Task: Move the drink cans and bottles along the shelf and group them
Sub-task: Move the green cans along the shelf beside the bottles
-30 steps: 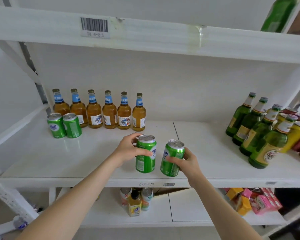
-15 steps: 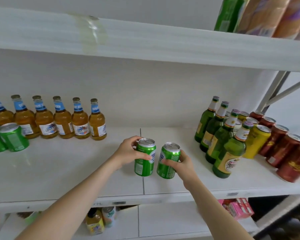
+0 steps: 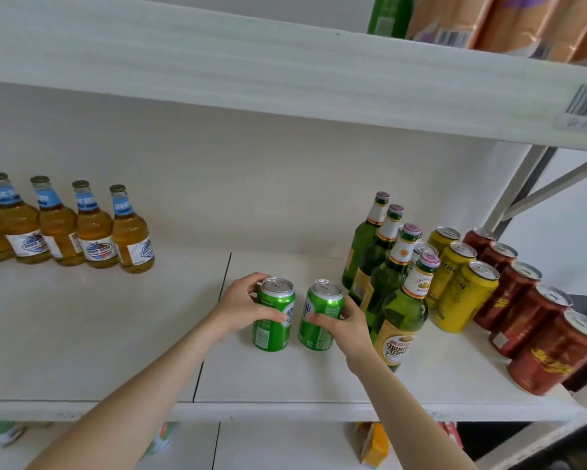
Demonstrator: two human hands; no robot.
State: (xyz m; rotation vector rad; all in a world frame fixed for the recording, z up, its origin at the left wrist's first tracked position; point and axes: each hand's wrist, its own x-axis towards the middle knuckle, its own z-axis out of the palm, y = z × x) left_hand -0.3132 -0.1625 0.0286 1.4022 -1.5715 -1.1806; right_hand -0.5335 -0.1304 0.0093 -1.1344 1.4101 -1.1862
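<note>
Nearest, on the white laminate shelf (image 3: 115, 334), two forearms reach in from the front edge. The left hand (image 3: 241, 305) grips one green drink can (image 3: 273, 320), fingers wrapped round its side. The right hand (image 3: 348, 322) grips a second green can (image 3: 319, 320) likewise. Both cans are upright, long axes vertical, just apart from each other, near mid-shelf. Whether their bases rest on the board cannot be told.

Governing relation: the row of green glass bottles (image 3: 400, 310) stands immediately to the right. The right hand's knuckles lie just beside the front bottle, so clearance that way is judged slight. The right hand is nearer.

Beyond these stand smooth yellow cans (image 3: 461, 300) and red-brown cans (image 3: 536, 334). At the back left are amber bottles (image 3: 95, 232) with blue neck labels.
</note>
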